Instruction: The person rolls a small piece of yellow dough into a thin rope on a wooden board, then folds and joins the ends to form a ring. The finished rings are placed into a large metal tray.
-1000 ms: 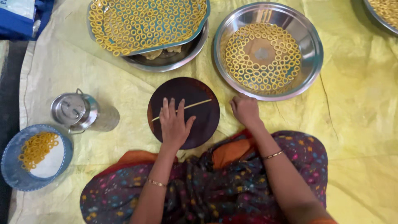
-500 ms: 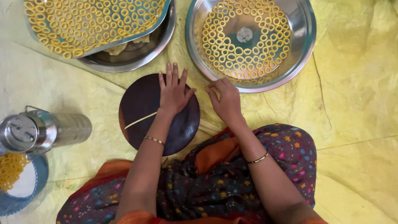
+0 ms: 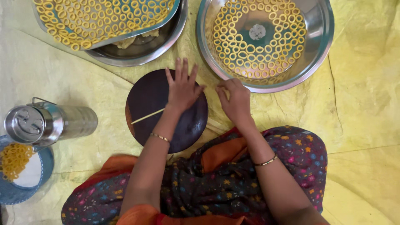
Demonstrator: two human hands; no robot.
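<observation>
A round dark wooden board [image 3: 154, 100] lies on the yellow cloth in front of my lap. My left hand [image 3: 182, 87] rests flat on it, fingers spread, over a thin strand of yellow dough [image 3: 146, 116] that runs out to the left from under the palm. My right hand [image 3: 234, 98] is just off the board's right edge, fingers curled and pinched together near the strand's right end, close to the rim of a steel bowl [image 3: 321, 46] lined with small dough rings [image 3: 258, 58].
A steel tray [image 3: 177, 10] covered with dough rings rests on a second steel bowl [image 3: 141, 52] at top left. A steel press cylinder [image 3: 46, 123] lies at left beside a blue plate [image 3: 43, 166] holding yellow dough pieces. Yellow cloth [image 3: 362, 116] covers the floor.
The view has shifted, so everything sits further right in frame. My left hand stays flat on the dough strand. My right hand has drawn closer to the board's right edge, fingers pinching.
</observation>
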